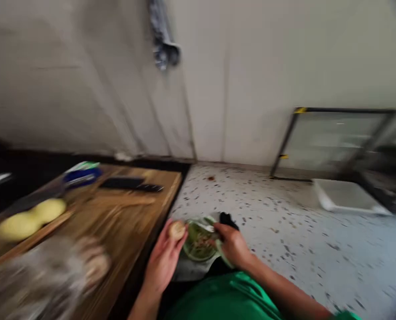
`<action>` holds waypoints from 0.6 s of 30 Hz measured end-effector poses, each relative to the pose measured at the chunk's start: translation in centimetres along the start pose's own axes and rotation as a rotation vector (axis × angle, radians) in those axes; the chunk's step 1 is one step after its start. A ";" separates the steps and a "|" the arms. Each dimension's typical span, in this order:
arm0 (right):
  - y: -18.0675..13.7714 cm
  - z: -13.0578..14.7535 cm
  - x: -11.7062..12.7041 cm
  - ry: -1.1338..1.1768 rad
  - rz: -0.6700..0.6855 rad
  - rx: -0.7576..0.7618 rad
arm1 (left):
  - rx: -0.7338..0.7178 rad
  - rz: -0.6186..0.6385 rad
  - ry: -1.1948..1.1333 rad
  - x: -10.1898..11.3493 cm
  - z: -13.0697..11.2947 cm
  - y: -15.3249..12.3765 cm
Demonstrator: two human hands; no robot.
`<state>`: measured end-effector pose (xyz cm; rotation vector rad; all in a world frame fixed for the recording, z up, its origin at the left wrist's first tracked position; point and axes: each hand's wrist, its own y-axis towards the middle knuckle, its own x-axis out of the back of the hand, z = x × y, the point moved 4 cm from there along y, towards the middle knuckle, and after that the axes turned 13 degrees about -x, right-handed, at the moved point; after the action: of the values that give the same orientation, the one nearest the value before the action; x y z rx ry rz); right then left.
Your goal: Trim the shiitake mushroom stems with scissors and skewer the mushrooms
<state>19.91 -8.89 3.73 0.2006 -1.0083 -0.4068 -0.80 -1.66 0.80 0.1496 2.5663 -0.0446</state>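
The picture is smeared by motion. My left hand (164,255) is closed around a small round pale brown thing (177,230), perhaps a peeled vegetable, at the wooden table's right edge. My right hand (233,246) is closed on a thin utensil with a dark handle (227,219), held over a green bowl (199,242) with scraps in it. The bowl sits low between my hands, above the speckled floor. My green clothing (224,298) fills the bottom of the view.
A wooden table (124,222) at left carries two pale yellow lumps (29,220), a dark flat object (131,183), a blue packet (81,174) and a blurred grey mass (51,275). A white tray (344,195) and a glass-fronted frame (334,138) stand on the floor at right.
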 end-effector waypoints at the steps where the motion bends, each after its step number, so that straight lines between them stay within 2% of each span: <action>1: 0.0 -0.6 -0.5 0.058 -0.001 0.024 | -0.041 0.019 -0.071 -0.5 -0.6 -0.2; 4: -0.1 -1.6 -0.7 0.021 0.001 0.194 | -0.128 0.081 -0.153 -1.8 -1.5 -0.4; 8: -0.1 -0.6 0.2 -0.082 -0.038 0.370 | -0.152 0.106 -0.180 -2.1 -2.1 -1.6; 13: 0.9 1.1 0.1 -0.106 -0.060 0.408 | -0.203 0.137 -0.131 -2.0 -3.0 -1.9; 18: 1.6 1.4 0.8 -0.143 -0.044 0.435 | -0.213 0.251 -0.041 -1.9 -2.8 -1.6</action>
<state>19.48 -7.76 5.67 0.5921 -1.2276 -0.2389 -0.91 -3.30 4.24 0.3834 2.4726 0.3155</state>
